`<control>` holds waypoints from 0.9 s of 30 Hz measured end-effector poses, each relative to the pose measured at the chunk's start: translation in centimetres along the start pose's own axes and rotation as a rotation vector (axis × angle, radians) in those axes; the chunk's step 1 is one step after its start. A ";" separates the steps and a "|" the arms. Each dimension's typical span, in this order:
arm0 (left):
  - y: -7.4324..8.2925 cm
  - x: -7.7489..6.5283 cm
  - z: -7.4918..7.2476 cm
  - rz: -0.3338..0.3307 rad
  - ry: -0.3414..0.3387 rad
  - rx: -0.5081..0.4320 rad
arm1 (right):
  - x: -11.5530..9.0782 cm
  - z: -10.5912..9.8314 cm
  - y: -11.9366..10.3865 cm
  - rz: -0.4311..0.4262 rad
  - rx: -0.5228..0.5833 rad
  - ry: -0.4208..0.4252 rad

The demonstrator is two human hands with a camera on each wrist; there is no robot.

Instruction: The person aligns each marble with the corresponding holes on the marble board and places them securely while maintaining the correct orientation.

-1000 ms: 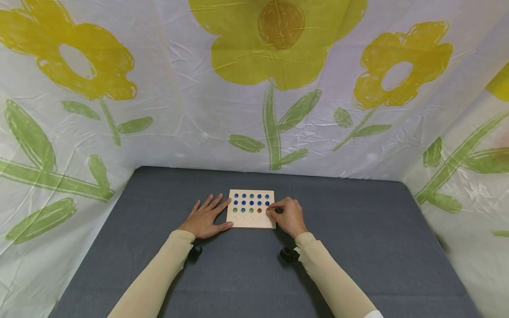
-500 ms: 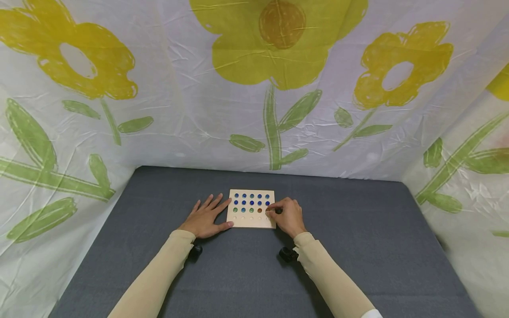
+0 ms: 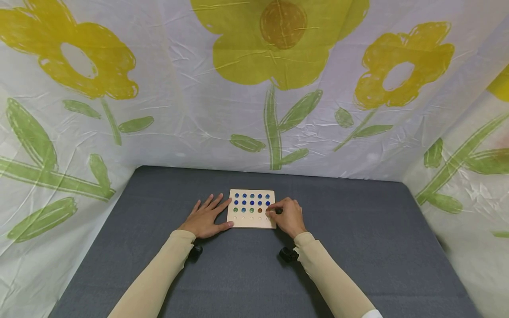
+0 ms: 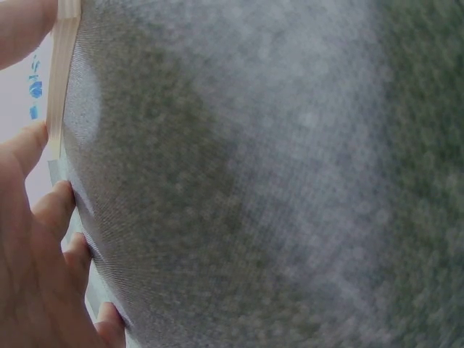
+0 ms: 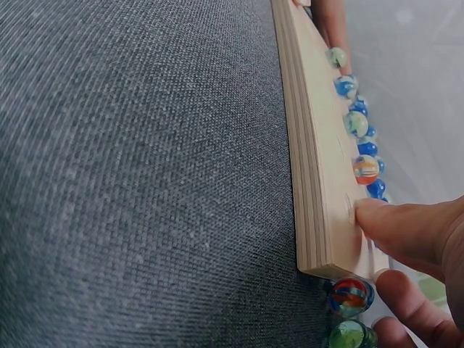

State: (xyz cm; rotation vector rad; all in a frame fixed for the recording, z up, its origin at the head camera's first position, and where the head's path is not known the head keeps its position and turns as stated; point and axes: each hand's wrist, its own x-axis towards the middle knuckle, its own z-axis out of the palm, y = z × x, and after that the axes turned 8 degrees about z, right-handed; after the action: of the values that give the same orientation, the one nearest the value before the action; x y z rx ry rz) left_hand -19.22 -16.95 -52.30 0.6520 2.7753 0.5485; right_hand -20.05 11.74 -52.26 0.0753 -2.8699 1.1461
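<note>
A pale wooden board (image 3: 251, 223) lies on the table with rows of glass marbles in its dimples: blue ones in the back two rows, green, blue and an orange marble (image 3: 260, 210) in the third. Its front row of dimples is bare. My left hand (image 3: 204, 221) lies flat with fingers spread, index and thumb touching the board's left edge. At the third row's right end, my right hand (image 3: 291, 217) pinches a marble, mostly hidden by thumb and fingertips. In the right wrist view, a red-and-blue striped marble (image 5: 349, 296) and a green marble (image 5: 351, 336) show beside the curled fingers.
A dark grey cloth covers the table (image 3: 238, 282). White fabric walls (image 3: 179, 88) with printed yellow flowers stand behind and at both sides. Dark wrist cameras hang under both cuffs. Whether the two marbles by the right fingers are held or lie on the cloth, I cannot tell.
</note>
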 end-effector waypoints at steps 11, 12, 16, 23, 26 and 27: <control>0.1 -0.1 0.0 -0.002 -0.015 0.002 | 0.0 -0.1 0.0 0.008 0.008 -0.016; 0.1 -0.1 0.0 -0.002 -0.014 0.003 | 0.0 -0.1 0.0 0.008 0.008 -0.016; 0.0 -0.1 0.0 -0.003 -0.011 0.010 | -0.1 -0.2 -0.1 0.006 0.000 -0.014; 0.0 -0.1 -0.1 -0.002 -0.006 0.008 | -0.1 -0.4 0.0 0.008 0.009 -0.004; 0.0 -0.1 -0.1 -0.002 -0.007 0.007 | -0.2 -0.5 0.2 0.009 0.011 0.001; 0.0 -0.1 -0.1 -0.001 -0.007 0.007 | -0.2 -0.6 0.3 0.009 0.011 0.002</control>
State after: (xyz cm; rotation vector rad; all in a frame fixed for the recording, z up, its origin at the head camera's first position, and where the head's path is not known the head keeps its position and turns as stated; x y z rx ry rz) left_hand -19.18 -17.02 -52.24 0.6526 2.7723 0.5361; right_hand -19.86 12.37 -52.02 0.0613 -2.8650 1.1635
